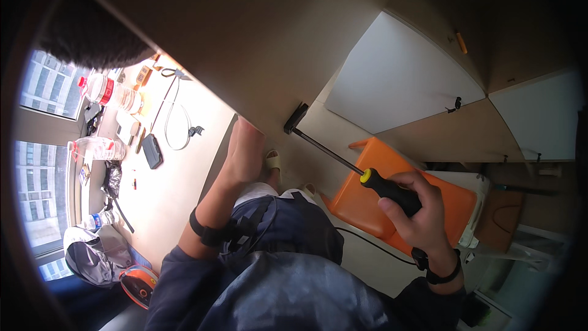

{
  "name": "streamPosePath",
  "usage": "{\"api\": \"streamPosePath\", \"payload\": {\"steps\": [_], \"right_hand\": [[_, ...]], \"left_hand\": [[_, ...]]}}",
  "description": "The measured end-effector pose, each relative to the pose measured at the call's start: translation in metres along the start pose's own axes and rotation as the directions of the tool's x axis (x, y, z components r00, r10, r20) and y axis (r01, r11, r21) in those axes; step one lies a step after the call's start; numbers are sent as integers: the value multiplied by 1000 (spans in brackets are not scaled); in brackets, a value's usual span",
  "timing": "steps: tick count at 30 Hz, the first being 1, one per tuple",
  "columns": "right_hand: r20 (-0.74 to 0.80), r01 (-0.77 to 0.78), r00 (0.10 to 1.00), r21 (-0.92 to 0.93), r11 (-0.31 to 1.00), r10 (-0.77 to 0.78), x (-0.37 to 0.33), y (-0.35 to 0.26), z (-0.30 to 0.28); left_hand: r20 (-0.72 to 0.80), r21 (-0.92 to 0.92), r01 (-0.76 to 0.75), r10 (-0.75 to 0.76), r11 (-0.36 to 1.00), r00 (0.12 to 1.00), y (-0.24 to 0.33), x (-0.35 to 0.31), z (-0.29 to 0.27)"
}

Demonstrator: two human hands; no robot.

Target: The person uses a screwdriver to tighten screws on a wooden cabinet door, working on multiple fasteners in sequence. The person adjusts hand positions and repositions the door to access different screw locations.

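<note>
My right hand is closed round the black grip of a hammer with a yellow collar and a thin metal shaft. Its dark head lies crosswise at the shaft's far end, at the lower edge of a large brown panel; whether it touches the panel I cannot tell. My left hand reaches up to the panel's lower corner. The panel's edge hides its fingers, so I cannot see whether they grip it. Both wrists wear black bands.
Left of me, a pale tabletop carries plastic bottles, a looped cable and a dark case. An orange chair stands on the right, below white cabinet doors. A grey bag lies by the windows.
</note>
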State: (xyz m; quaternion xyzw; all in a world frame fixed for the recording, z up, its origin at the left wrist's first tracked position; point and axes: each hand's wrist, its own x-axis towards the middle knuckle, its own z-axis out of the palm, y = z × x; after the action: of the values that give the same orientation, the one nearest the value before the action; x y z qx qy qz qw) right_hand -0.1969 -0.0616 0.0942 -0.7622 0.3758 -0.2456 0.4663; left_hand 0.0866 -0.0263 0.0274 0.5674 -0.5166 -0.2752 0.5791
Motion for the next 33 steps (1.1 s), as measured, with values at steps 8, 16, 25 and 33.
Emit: {"api": "streamPosePath", "payload": {"steps": [8, 16, 25, 33], "right_hand": [[-48, 385, 896, -411, 826, -442, 4, 14, 2], [25, 462, 756, -728, 507, -654, 11, 10, -3], [-43, 355, 917, -363, 861, -396, 10, 8, -4], [-96, 315, 934, -231, 921, -344, 3, 4, -3]], "left_hand": [[86, 214, -196, 182, 957, 980, 31, -12, -9], [-113, 196, -166, 190, 967, 975, 22, -16, 12], [-247, 379, -180, 286, 908, 926, 8, -4, 36], [-303, 272, -220, 300, 937, 904, 5, 1, 46]]}}
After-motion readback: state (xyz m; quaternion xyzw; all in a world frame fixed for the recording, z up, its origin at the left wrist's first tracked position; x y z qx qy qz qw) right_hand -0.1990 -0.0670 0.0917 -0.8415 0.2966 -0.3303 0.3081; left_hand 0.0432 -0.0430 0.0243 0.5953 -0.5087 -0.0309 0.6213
